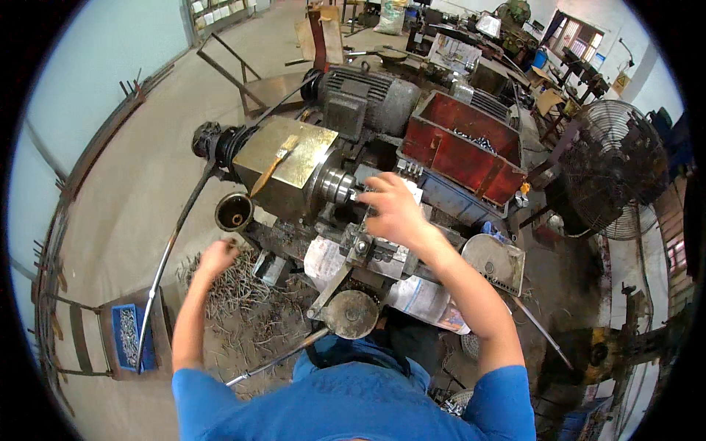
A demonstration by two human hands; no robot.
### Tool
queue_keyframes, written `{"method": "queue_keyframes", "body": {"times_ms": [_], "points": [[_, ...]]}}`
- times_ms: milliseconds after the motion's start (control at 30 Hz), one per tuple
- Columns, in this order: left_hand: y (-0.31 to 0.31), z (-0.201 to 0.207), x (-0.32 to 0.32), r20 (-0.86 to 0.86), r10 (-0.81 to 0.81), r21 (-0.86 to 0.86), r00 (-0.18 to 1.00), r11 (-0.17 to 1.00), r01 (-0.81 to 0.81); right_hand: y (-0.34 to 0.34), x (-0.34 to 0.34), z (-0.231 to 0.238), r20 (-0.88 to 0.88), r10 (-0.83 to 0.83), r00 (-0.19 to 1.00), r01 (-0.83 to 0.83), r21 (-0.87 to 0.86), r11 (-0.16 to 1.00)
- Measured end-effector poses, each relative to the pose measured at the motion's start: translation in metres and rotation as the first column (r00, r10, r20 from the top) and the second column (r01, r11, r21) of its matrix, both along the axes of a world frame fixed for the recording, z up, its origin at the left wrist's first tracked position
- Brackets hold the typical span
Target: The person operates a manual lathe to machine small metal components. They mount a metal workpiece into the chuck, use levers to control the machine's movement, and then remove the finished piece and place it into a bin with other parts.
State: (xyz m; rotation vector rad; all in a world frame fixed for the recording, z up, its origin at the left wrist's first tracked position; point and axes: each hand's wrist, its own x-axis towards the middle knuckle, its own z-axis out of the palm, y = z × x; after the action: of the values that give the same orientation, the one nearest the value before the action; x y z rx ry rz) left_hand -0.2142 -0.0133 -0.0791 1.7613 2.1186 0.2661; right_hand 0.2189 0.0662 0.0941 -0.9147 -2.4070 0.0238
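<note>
My right hand (393, 209) is at the front of the round steel chuck (338, 185) of a small lathe. Its thumb and fingers are bent together around a bright spot at the chuck's mouth; the piece there is too small to name. Low on the left, my left hand (218, 257) is curled and slightly blurred, just below a dark metal cup (234, 213). What it may hold does not show. A wooden-handled brush (275, 165) lies on the lathe's flat headstock cover (309, 151). Below my right hand is the tool slide (360, 247).
A red bin (465, 151) of small metal parts stands behind the lathe, beside a motor (371, 95). A long lever (176, 231) slants down on the left towards a blue tray (151, 338) of parts. Metal shavings (246, 312) cover the floor; a caged fan (614, 169) stands right.
</note>
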Motion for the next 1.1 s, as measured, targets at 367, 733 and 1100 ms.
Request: {"method": "queue_keyframes", "body": {"times_ms": [367,733,1100], "points": [[-0.119,0.015,-0.123,-0.006,0.68,0.23,0.733,0.715,-0.661,0.057,-0.047,-0.033,0.531,-0.072,0.844,0.187,-0.167,0.968],[-0.147,0.052,-0.004,0.027,0.531,0.212,0.847,0.825,-0.524,0.04,-0.049,-0.035,0.508,-0.101,0.856,0.215,-0.172,0.961],[-0.048,0.057,-0.04,0.606,0.212,-0.06,0.767,0.973,-0.221,0.049,0.086,0.067,0.078,-0.452,0.889,0.413,0.29,0.863]]}}
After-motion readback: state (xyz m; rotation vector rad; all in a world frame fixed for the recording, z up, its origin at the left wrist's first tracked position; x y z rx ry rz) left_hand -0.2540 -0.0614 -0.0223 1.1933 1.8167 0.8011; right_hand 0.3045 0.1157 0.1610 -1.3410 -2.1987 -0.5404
